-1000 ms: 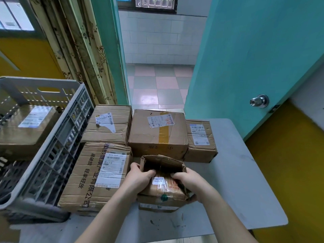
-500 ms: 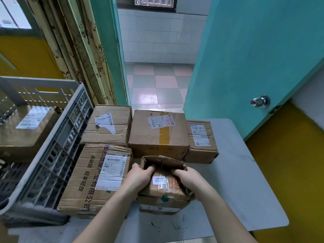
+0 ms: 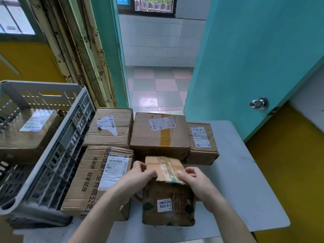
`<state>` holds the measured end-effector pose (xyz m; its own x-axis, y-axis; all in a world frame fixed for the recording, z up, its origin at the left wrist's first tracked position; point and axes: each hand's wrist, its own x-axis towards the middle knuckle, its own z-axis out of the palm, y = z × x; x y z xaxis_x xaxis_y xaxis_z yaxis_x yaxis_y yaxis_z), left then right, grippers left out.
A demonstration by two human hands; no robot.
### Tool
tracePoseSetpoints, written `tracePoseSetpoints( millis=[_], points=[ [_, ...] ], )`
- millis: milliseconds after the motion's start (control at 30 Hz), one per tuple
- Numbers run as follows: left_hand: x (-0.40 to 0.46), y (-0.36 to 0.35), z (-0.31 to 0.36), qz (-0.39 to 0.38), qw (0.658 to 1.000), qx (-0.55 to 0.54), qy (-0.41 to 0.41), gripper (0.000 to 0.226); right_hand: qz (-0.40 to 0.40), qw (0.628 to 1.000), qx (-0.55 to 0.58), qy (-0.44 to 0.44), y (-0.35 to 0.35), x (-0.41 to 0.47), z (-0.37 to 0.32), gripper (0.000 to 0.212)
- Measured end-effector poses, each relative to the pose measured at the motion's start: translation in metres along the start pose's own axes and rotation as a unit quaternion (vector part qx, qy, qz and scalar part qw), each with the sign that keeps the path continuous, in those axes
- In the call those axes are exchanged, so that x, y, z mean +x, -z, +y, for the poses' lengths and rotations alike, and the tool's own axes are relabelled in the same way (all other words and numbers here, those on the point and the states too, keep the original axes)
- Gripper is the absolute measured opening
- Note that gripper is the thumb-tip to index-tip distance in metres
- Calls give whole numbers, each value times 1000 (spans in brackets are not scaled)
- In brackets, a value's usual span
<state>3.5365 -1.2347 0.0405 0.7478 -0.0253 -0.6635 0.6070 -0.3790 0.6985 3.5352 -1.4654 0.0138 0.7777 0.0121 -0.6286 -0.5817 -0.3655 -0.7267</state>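
Note:
A small worn cardboard box (image 3: 168,206) with a white "2-0-5258" sticker on its near face stands on the grey table (image 3: 245,181) in front of me. Its taped top face is tilted towards me. My left hand (image 3: 140,174) grips the box's upper left edge, thumb on the top. My right hand (image 3: 194,179) grips the upper right edge, fingers curled over the tape.
Several other cardboard parcels lie behind and left: a long box with printed characters (image 3: 98,179), a wrinkled box (image 3: 110,128), a taped box (image 3: 159,135), a small box (image 3: 201,142). A grey plastic crate (image 3: 52,151) holding a parcel stands at left. An open teal door (image 3: 245,58) is at right.
The small box has been turned over towards me: its open-looking end is gone from view, the taped face is now on top and the sticker faces me. Both hands shifted to its upper edges.

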Motion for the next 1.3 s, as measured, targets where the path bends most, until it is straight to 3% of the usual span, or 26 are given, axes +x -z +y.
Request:
tracePoseSetpoints(
  millis=[233, 333, 400, 500, 700, 967, 1100, 1200, 1300],
  points=[
    [6, -12, -23, 2, 997, 74, -12, 39, 23, 994, -74, 74, -12, 6, 40, 93],
    [13, -19, -37, 11, 995, 98, -7, 57, 20, 994, -77, 68, -25, 11, 58, 105],
    [19, -25, -50, 18, 994, 110, -9, 76, 15, 996, -59, 59, -34, 14, 71, 97],
    [27, -32, -70, 4, 994, 106, -28, 82, 11, 998, -40, 50, -45, 18, 85, 72],
    [39, -46, -104, 1, 995, 96, -29, 100, 11, 997, -59, 49, -54, 29, 105, 89],
    [46, -64, -129, 54, 989, 133, -32, 89, 22, 992, -112, 44, -58, 42, 128, 103],
    [54, -65, -129, 28, 994, 105, 1, 98, 12, 992, -127, 27, -53, 47, 122, 107],
    [57, -67, -118, 39, 995, 71, 55, 96, 14, 990, -141, -7, -49, 58, 109, 98],
    [61, -73, -115, 71, 989, 119, 59, 80, 11, 985, -172, -15, -49, 67, 103, 84]
  ],
)
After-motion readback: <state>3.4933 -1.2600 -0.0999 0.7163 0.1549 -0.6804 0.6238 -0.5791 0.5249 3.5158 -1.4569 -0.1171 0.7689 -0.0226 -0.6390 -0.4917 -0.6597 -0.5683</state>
